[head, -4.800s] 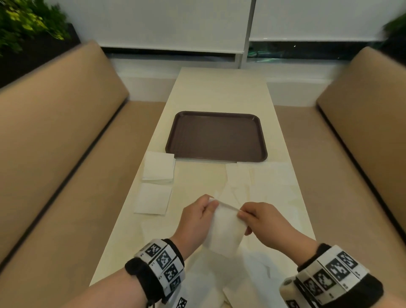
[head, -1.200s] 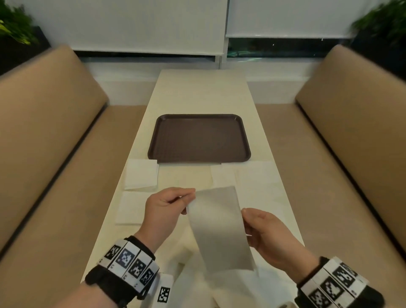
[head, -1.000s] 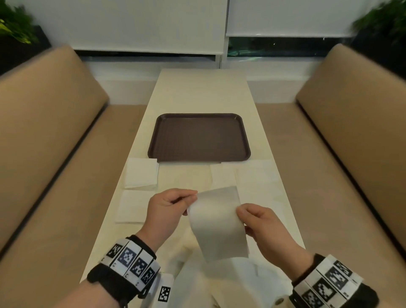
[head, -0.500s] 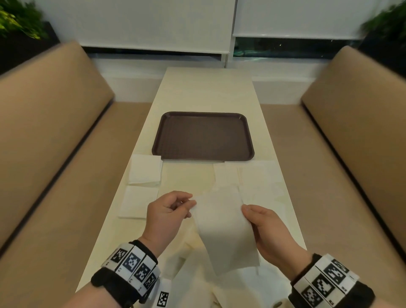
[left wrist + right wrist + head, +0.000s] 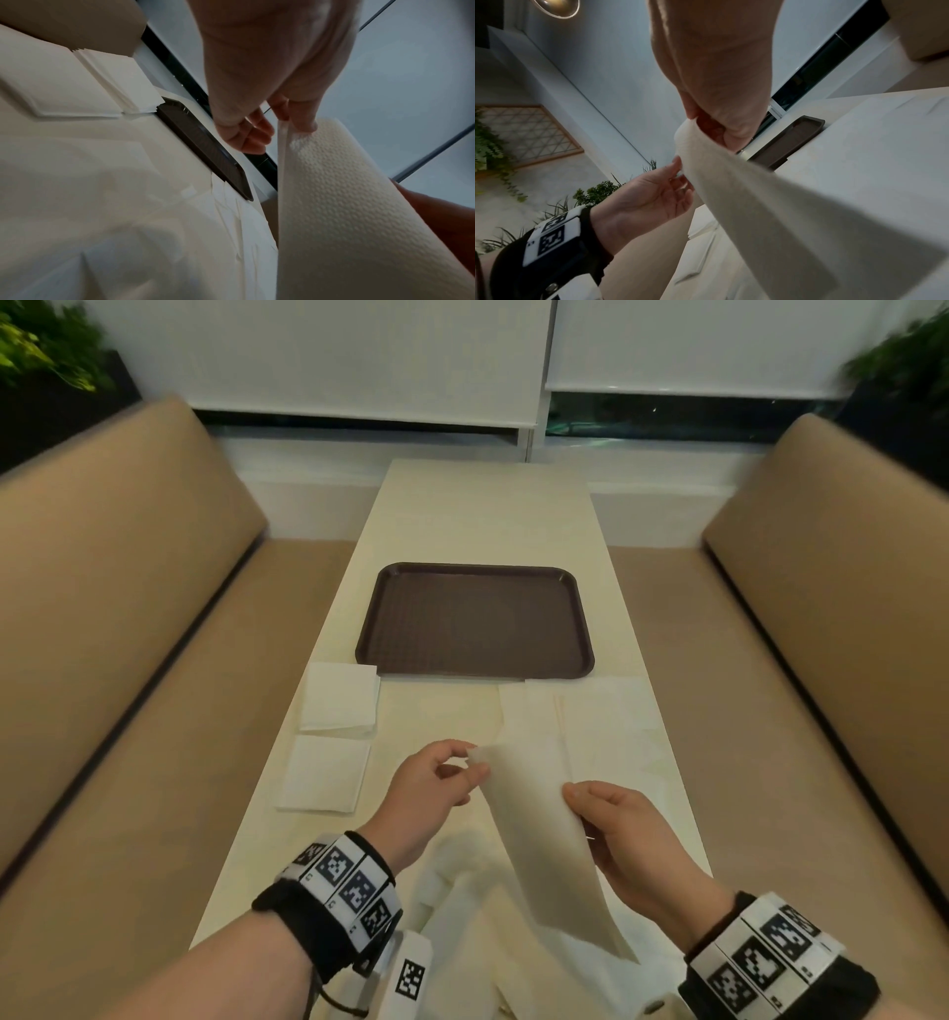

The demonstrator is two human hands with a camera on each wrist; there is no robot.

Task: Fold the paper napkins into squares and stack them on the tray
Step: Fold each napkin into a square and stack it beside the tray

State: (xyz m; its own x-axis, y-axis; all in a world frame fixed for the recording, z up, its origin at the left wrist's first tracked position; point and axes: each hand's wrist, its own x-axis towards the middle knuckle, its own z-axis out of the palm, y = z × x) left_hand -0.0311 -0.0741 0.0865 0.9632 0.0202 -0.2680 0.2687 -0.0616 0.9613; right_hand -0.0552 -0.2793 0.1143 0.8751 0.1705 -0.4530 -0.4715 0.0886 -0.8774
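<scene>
You hold the napkin [image 5: 544, 834] up over the table [image 5: 488, 516], right hand [image 5: 626, 839] pinching its side edge, left hand [image 5: 431, 793] pinching the top corner, likely to line up a fold. Beyond, the tray [image 5: 475, 621] sits bare.

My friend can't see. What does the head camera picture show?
Two hands, left hand and right hand, hold a long white napkin up above a table. Beyond it sits a bare brown tray, with two folded napkins lying left.

No readable text

Only black-and-white square code markers show, on the wristbands [image 5: 349, 880] behind the fingers; no words or numbers.
</scene>
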